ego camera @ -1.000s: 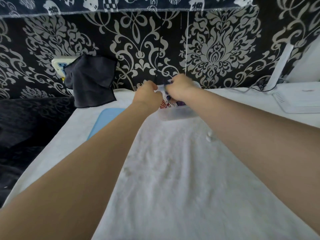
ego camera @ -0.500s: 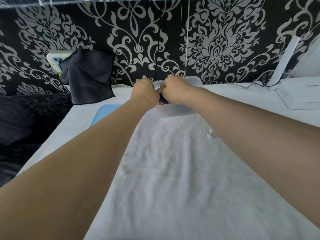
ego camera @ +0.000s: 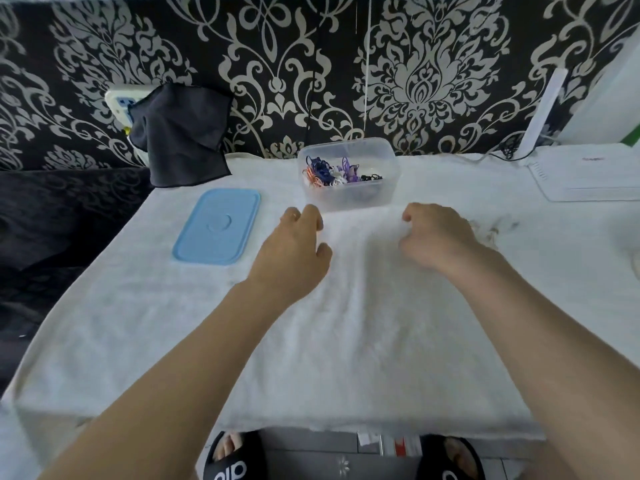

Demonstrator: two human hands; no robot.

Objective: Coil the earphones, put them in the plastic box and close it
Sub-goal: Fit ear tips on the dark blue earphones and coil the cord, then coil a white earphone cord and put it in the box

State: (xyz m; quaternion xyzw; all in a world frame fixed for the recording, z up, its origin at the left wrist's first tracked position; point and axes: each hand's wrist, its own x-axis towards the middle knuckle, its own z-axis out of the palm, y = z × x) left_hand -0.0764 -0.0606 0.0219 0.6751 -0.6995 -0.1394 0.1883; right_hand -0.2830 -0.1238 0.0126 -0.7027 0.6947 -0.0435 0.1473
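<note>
Earphones boxed, lid still off, both my hands empty.

The earphones (ego camera: 337, 171) lie as light, floppy, tangle-prone coils inside the clear plastic box (ego camera: 349, 197) on the tabletop (ego camera: 346, 341). My left hand (ego camera: 294, 251) and right hand (ego camera: 436, 237) hover loose-fingered, no grip on anything. The blue lid (ego camera: 218, 225) looks thin and light; I'd take it by its edges.

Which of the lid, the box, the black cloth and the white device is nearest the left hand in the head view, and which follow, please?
From the left hand:
1. Box, just ahead and slightly right; lid, flat on the left. These two are too close to call.
2. Black cloth, hanging at the far left.
3. White device, far right.
</note>
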